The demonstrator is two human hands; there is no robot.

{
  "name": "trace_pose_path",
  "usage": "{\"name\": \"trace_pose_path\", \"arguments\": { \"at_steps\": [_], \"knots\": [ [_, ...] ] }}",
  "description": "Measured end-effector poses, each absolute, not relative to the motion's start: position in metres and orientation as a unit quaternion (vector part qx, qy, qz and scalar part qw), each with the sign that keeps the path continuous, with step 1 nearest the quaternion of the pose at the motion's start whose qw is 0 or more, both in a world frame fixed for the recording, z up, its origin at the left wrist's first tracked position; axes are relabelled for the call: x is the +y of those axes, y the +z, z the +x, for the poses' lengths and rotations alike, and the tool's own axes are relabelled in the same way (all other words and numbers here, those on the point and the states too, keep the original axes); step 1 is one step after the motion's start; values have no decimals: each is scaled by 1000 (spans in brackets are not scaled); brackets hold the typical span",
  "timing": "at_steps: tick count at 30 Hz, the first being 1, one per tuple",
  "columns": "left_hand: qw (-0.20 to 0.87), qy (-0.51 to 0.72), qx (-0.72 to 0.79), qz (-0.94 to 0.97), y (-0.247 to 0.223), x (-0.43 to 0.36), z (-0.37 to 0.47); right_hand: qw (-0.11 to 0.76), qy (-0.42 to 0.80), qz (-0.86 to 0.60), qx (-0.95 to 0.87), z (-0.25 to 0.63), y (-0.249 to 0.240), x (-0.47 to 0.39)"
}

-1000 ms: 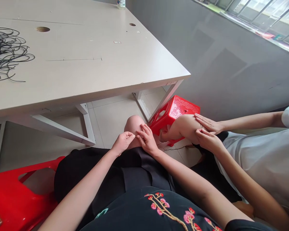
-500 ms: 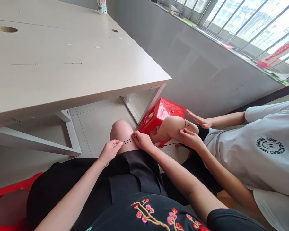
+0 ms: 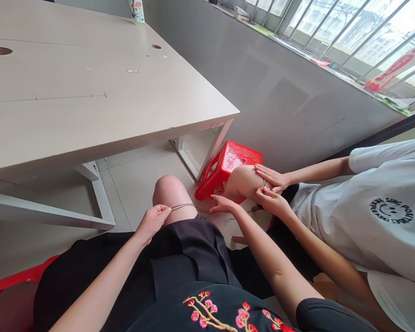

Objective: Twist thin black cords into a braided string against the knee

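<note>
My left hand [image 3: 154, 221] is closed in a pinch on a thin black cord [image 3: 182, 205]. Two strands run from its fingertips across my bare knee [image 3: 171, 189] toward the right. Beyond the knee, my right hand [image 3: 223, 204] has its index finger stretched out and apart from the thumb. The strands reach close to that thumb; whether they touch it is hard to make out. Loose dark cord also hangs below my right hand. At the right, a co-worker's hands rest on their own leg, with a thin dark cord between the fingers and over the skin.
A white table [image 3: 124, 106] fills the upper left, its corner above my knees. Past the co-worker's knee stands a red plastic stool [image 3: 240, 154]. A grey wall [image 3: 263, 92] rises to a barred window. The co-worker in a white shirt [image 3: 346, 207] sits close on my right.
My right hand has left the knee, moved right and spread its fingers, and more cord shows between my hands. The co-worker's far hand has come down onto their leg.
</note>
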State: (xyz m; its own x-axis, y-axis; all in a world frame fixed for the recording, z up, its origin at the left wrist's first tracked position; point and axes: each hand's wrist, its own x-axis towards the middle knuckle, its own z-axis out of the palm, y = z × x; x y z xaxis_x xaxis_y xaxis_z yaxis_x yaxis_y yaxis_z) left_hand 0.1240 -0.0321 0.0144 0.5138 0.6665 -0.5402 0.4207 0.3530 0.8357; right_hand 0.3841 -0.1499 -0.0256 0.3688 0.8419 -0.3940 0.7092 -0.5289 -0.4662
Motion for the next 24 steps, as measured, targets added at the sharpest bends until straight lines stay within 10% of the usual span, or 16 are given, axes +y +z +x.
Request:
{"name": "trace_pose_path", "arguments": {
  "at_steps": [8,24],
  "knots": [
    [672,88,479,557,14,-31,127,276,214,-780,-519,301,11,-106],
    [666,101,493,551,12,-29,120,213,216,-778,-550,257,11,-82]
  ]
}}
